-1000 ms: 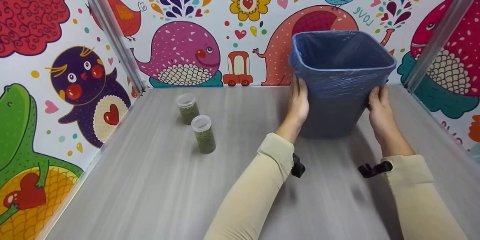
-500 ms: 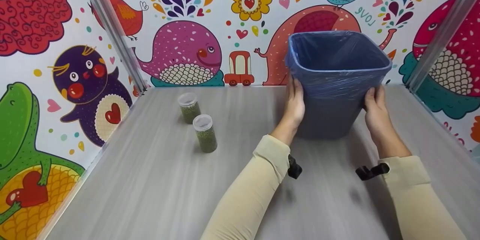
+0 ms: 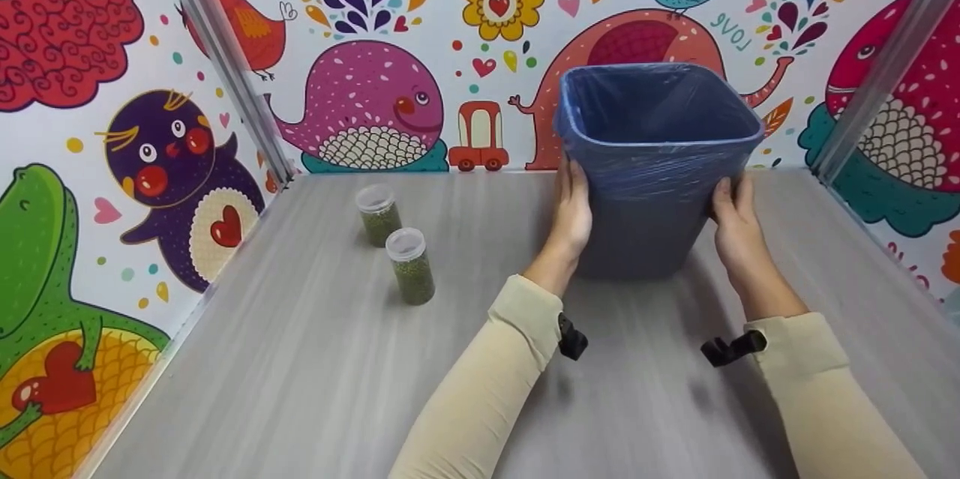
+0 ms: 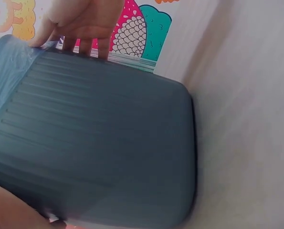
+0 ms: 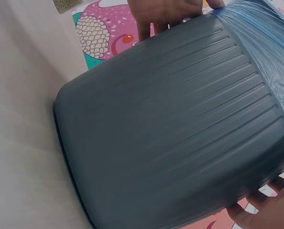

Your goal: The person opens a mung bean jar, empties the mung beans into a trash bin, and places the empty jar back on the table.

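Observation:
A dark grey-blue trash can [image 3: 637, 224] stands upright toward the right rear, its base close against the grey table top. A blue plastic liner [image 3: 667, 164] is folded over its rim and down the upper walls. My left hand [image 3: 571, 220] holds the left wall below the liner. On the opposite wall, my right hand [image 3: 739, 235] grips at about the same height, thumb toward the front corner. Ridges on the front wall [image 5: 218, 90] show in the right wrist view. In the left wrist view, the right hand's fingers [image 4: 102, 47] pass partly behind the can's edge.
Two clear lidded jars of small green beans, a nearer jar [image 3: 412, 273] and a farther jar [image 3: 380, 220], stand left of the can on the table [image 3: 300, 359]. Cartoon-printed walls [image 3: 360, 89] with metal corner posts [image 3: 225, 59] bound the back and sides.
Both hands and the trash can have shifted a little to the left across the table. The two jars stand where they were.

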`<state>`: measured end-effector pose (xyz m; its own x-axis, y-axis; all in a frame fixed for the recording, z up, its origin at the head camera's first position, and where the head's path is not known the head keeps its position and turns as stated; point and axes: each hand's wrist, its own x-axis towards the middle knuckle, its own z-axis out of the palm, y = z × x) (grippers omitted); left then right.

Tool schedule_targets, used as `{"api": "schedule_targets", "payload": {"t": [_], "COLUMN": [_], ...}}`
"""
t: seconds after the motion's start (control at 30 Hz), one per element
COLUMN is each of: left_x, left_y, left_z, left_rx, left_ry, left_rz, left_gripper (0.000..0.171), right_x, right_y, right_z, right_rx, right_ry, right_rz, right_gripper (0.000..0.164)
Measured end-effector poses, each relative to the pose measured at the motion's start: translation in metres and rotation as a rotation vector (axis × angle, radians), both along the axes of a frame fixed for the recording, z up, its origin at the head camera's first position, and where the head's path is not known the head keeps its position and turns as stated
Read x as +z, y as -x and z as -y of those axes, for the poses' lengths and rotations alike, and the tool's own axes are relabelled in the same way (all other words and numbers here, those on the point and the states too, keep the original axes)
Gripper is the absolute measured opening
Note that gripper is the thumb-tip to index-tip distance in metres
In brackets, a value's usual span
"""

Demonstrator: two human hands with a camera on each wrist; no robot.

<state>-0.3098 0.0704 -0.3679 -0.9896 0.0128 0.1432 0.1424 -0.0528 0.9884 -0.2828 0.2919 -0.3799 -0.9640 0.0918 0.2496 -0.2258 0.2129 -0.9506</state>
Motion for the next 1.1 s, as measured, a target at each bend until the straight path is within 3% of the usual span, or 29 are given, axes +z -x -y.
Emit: {"api": "schedule_targets", "payload": {"t": [0.27,0.53,0.77,1.1], "left_x": [-0.002,-0.007,-0.009,-0.010], "left_y": [-0.003,-0.006,-0.009,-0.013], "left_z": [0.017,0.036,0.058,0.082], "left_rx": [0.012,-0.012,-0.074,-0.101], "left_ry": [0.046,0.026,-0.030,-0.057], "left_rz": [-0.005,-0.045,0.000,-0.019], "left_gripper": [0.063,0.063,0.069,0.069], "right_x": [0.000,0.000,-0.002,-0.002], "right_y": [-0.002,-0.008,-0.014,-0.018], "right_z": [0.011,0.027,0.038,0.051], "right_rx": [0.004,0.030,0.038,0.083], "right_ry": [-0.009,0.018,0.012,-0.036], "right_rz": [-0.001,-0.061,-0.048,-0.040], "right_gripper": [0.073,0.066,0.065,0.065]}}
